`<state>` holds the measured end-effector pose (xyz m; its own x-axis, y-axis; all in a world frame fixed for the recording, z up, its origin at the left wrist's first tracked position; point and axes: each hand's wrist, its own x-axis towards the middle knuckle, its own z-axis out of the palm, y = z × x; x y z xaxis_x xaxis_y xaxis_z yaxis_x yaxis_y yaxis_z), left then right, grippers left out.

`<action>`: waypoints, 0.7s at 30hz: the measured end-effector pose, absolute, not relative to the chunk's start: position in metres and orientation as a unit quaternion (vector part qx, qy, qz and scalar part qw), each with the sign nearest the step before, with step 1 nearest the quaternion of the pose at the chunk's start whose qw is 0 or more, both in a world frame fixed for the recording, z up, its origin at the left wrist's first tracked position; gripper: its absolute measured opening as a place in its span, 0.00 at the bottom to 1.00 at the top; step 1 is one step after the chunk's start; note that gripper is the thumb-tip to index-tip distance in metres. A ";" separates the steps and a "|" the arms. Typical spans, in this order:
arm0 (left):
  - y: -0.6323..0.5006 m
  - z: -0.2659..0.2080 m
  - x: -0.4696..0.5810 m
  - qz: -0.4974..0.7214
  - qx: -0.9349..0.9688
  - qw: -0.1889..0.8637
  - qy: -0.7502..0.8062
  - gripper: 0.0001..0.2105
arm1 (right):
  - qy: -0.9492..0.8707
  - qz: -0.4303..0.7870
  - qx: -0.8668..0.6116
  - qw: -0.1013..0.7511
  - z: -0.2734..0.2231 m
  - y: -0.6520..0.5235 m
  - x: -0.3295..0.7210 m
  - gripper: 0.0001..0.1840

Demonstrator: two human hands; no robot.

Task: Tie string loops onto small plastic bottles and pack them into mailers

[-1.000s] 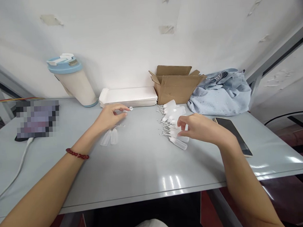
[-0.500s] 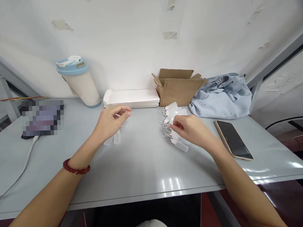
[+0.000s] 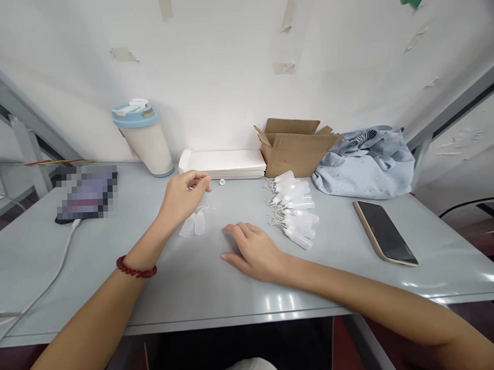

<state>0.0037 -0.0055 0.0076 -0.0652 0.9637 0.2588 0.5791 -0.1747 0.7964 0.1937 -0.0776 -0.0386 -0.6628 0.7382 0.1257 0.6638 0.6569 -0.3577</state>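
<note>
My left hand [image 3: 187,197] hovers over the left part of the table, thumb and fingertips pressed together. Anything in that pinch is too small or hidden to name. Just below it lie two translucent white plastic tags [image 3: 199,223] with thin white ties. A small round white piece [image 3: 222,182] rests right of the fingertips, by the white stack. My right hand [image 3: 255,250] is low over the middle of the table, holding nothing, thumb and fingers apart and pointing left. Beyond it, several similar translucent tags [image 3: 299,218] lie in an overlapping row, ties toward the left.
Along the wall stand a blue-lidded cup [image 3: 144,140], a stack of white padded envelopes [image 3: 224,160], an open cardboard box [image 3: 294,153] and a bundled light-blue cloth [image 3: 363,165]. One phone [image 3: 386,232] lies at right; a blurred device [image 3: 87,195] with a white cable lies at left.
My right hand has moved left and toward me, away from the row of tags, and its fingers have opened. The left hand stays near its place, fingertips closer together. The view has shifted slightly.
</note>
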 end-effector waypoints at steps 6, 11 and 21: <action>-0.005 0.010 0.003 0.424 0.630 0.236 0.606 0.11 | -0.877 0.179 -0.430 0.121 -0.022 -0.058 0.157 0.32; -0.005 0.009 0.001 0.432 0.624 0.235 0.607 0.11 | -0.846 0.191 -0.489 0.088 -0.019 -0.041 0.137 0.27; -0.002 0.003 0.001 0.434 0.625 0.249 0.599 0.11 | -0.850 0.180 -0.491 0.061 -0.016 -0.022 0.122 0.19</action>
<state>0.0014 -0.0019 0.0027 -0.0945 0.9652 0.2439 0.5338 -0.1577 0.8308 0.1217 -0.0220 -0.0162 -0.5095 0.8574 -0.0732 0.8133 0.4521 -0.3662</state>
